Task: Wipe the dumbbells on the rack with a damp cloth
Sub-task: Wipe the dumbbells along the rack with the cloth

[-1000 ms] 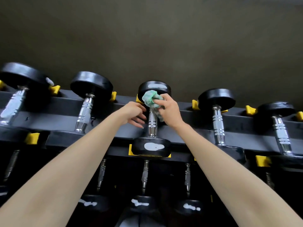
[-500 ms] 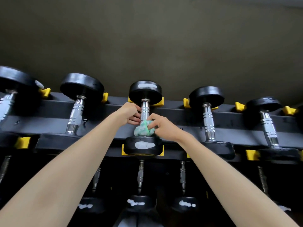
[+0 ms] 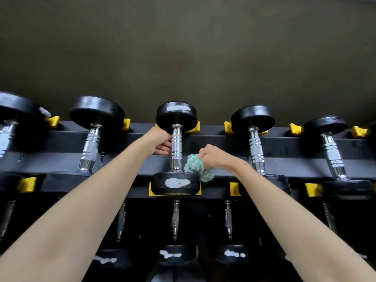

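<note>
Lower tier: small dumbbells (image 3: 175, 255) with pale smudged heads, under two bare forearms. Upper tier of rack (image 3: 284, 159): right grip (image 3: 215, 157) pinching the bunched green-white cloth (image 3: 200, 169), which touches the right edge of the near head of the centre dumbbell (image 3: 176, 147); left grip (image 3: 159, 141), fingers curled against the handle's left side, closure round it not discernible. Beyond: neighbouring dumbbells (image 3: 254, 147) in yellow cradles (image 3: 297, 129), dark wall (image 3: 183, 47).

A black-headed, chrome-handled dumbbell (image 3: 176, 147) lies across the black rack (image 3: 223, 159). A crumpled green-and-white cloth (image 3: 198, 167) touches its near head, on the right.
</note>
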A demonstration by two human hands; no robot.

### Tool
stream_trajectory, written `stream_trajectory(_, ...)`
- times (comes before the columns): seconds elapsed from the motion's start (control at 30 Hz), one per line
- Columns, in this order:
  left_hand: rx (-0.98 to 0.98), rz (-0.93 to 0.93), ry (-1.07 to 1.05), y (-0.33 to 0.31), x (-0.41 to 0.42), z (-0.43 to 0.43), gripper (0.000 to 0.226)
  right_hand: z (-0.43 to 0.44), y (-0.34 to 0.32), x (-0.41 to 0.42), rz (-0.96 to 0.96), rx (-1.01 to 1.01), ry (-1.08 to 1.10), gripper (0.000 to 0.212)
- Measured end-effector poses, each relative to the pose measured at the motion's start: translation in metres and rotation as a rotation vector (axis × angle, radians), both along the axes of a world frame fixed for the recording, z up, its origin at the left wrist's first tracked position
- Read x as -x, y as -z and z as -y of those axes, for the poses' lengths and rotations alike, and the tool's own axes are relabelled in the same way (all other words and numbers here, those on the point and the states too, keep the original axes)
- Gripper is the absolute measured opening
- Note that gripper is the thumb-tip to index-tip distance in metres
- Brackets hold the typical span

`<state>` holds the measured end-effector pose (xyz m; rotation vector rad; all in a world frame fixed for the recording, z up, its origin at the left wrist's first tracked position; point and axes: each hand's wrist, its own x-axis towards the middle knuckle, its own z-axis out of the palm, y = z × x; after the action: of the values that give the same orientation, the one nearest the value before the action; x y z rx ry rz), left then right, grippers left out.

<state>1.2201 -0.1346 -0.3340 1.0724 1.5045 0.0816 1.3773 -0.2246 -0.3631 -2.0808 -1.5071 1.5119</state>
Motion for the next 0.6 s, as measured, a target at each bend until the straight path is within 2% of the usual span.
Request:
stream_trajectory(0.03,-0.001,-0.005,-0.001,0.001,0.001,-0.001,0.038,-0.002,0.003,-0.004,0.016,0.002,0.072,0.006)
stream_trajectory(0.13,0.012,-0.011,-0.01,0.003,0.002,-0.004,0.031,-0.012,0.012,-0.009,-0.051,-0.042,0.374,0.019)
stream_trajectory(0.2,0.024,-0.007,-0.003,0.004,0.003,-0.005,0.022,-0.017,0.018,-0.003,-0.068,-0.037,0.428,0.014)
stream_trajectory(0.27,0.029,0.003,-0.004,0.005,0.004,-0.005,0.015,-0.019,0.021,0.008,-0.093,0.037,0.35,0.01)
stream_trajectory(0.43,0.009,0.023,-0.026,0.007,0.009,-0.004,0.015,-0.016,0.002,0.029,-0.128,0.219,0.033,0.022)
stream_trajectory(0.6,0.008,0.064,-0.049,0.006,0.012,0.0,0.016,-0.01,-0.017,0.029,-0.043,0.202,-0.034,0.032)
